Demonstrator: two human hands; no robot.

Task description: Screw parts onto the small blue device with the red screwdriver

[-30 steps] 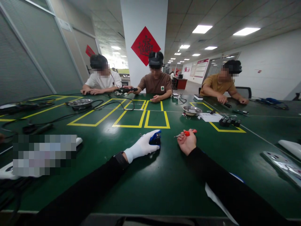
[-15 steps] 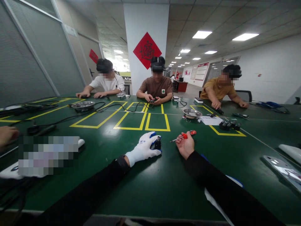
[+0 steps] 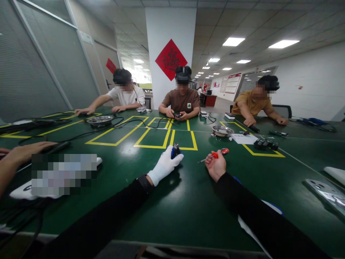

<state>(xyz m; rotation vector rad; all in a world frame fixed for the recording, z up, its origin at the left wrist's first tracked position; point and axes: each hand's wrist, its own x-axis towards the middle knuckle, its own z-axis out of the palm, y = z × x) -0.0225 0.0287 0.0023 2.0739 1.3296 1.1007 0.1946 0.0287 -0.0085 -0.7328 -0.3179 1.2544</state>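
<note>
Green tabletop [image 3: 194,212]: glossy, runs under the whole lot, with yellow tape [image 3: 101,144] marking out boxes
Neighbour's hand [image 3: 28,153]: bare, far left, beside a dark tool, can't tell if it's holding it
White device [image 3: 21,193]: just this side of that hand, top blurred out, cables next to it
Left steel bowl [image 3: 99,119]: further back, dark cable running close by
Left hand [image 3: 165,163]: white glove with blue on it, grip wrapped round the black piece, pretty snug from where I'm standing
Black piece [image 3: 175,151]: in that gloved hand, near the middle, shiny metal tip poking up
Right hand [image 3: 217,166]: no glove, palm turned up, fingers curled in a grip on the screwdriver
Screwdriver [image 3: 215,155]: red-orange handle, shaft aimed left at the black piece but well short of touching
Right steel bowl [image 3: 222,130]: behind the right hand, paper sheet [image 3: 244,139] just beside it
Black parts [image 3: 265,144]: bunched up past the paper
Silvery slab [image 3: 325,194]: far right, looks like a phone
</note>
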